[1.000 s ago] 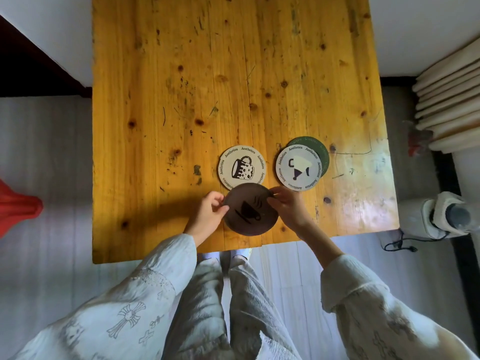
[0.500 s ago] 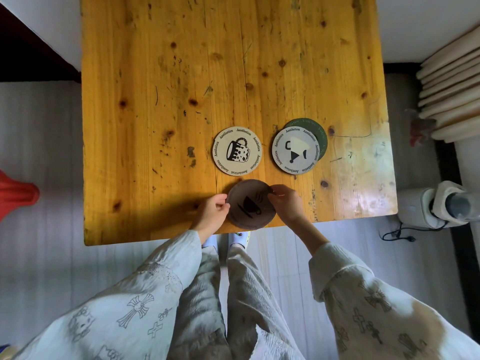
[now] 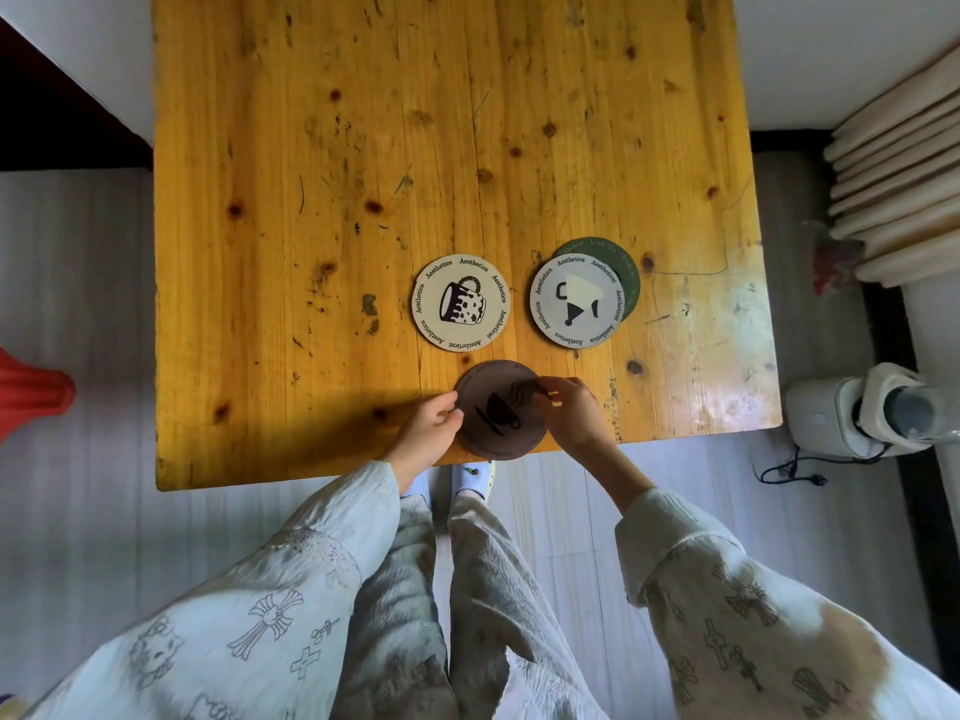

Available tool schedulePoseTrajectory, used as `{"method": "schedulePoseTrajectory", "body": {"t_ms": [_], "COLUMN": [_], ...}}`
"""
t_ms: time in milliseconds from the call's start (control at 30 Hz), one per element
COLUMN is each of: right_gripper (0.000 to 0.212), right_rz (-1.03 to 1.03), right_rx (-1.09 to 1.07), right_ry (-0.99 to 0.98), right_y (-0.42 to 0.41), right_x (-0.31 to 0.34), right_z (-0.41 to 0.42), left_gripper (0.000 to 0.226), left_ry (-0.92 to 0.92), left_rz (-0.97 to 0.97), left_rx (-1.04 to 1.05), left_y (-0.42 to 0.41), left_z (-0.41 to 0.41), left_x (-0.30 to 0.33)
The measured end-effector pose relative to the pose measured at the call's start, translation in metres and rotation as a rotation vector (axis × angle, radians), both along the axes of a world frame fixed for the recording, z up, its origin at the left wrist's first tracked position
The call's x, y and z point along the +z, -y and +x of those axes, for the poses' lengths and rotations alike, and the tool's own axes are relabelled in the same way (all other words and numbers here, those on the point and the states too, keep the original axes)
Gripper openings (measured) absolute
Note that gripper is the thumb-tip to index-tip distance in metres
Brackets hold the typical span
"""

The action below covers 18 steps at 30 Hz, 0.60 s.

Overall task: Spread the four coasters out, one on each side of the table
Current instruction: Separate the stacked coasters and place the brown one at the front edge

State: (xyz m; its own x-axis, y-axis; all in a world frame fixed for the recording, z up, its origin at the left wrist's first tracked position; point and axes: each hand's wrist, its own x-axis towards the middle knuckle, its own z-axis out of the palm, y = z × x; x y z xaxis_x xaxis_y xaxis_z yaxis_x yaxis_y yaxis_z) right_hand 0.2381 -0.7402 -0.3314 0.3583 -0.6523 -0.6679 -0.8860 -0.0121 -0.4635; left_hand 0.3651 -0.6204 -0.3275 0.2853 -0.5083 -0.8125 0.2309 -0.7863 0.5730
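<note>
A dark brown coaster (image 3: 498, 407) with a cup drawing lies at the near edge of the wooden table (image 3: 363, 148), slightly overhanging it. My left hand (image 3: 428, 428) pinches its left rim and my right hand (image 3: 569, 413) holds its right rim. Just beyond it lies a cream coaster (image 3: 461, 302) with a spotted mug. To its right a pale grey coaster (image 3: 575, 301) rests on top of a green coaster (image 3: 626, 272), which shows only as a crescent behind it.
A white appliance (image 3: 852, 413) with a black cable stands on the floor at the right. Pale folded slats (image 3: 904, 189) lean at the far right. A red object (image 3: 31, 397) sits left of the table. My legs and shoes are below the near edge.
Both hands have kept hold of the brown coaster at the table's near edge. The view has shifted, so the table sits a little higher in the frame.
</note>
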Motion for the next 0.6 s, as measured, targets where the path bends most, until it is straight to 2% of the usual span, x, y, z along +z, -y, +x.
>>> {"method": "schedulePoseTrajectory", "body": {"t_ms": [133, 233, 333, 433, 600], "right_gripper": [0.038, 0.037, 0.035, 0.037, 0.038], "right_rz": [-0.009, -0.044, 0.052, 0.177, 0.131], "right_rx": [-0.013, -0.151, -0.237, -0.339, -0.321], "right_ry": [-0.002, -0.059, -0.110, -0.037, 0.048], "right_y": [0.000, -0.001, -0.003, -0.003, 0.008], "right_x": [-0.002, -0.005, -0.007, -0.006, 0.001], "right_z": [-0.001, -0.002, -0.004, -0.004, 0.003], "left_gripper": [0.043, 0.045, 0.051, 0.054, 0.052], "left_ry": [0.012, 0.109, 0.142, 0.146, 0.079], "left_rz": [0.012, 0.007, -0.027, -0.009, 0.070], "left_rx": [0.105, 0.014, -0.114, -0.167, -0.071], "left_y": [-0.003, 0.000, 0.010, 0.018, 0.008], "left_z": [-0.003, -0.005, -0.003, -0.004, -0.006], "left_x": [-0.003, -0.003, -0.003, -0.003, -0.005]}}
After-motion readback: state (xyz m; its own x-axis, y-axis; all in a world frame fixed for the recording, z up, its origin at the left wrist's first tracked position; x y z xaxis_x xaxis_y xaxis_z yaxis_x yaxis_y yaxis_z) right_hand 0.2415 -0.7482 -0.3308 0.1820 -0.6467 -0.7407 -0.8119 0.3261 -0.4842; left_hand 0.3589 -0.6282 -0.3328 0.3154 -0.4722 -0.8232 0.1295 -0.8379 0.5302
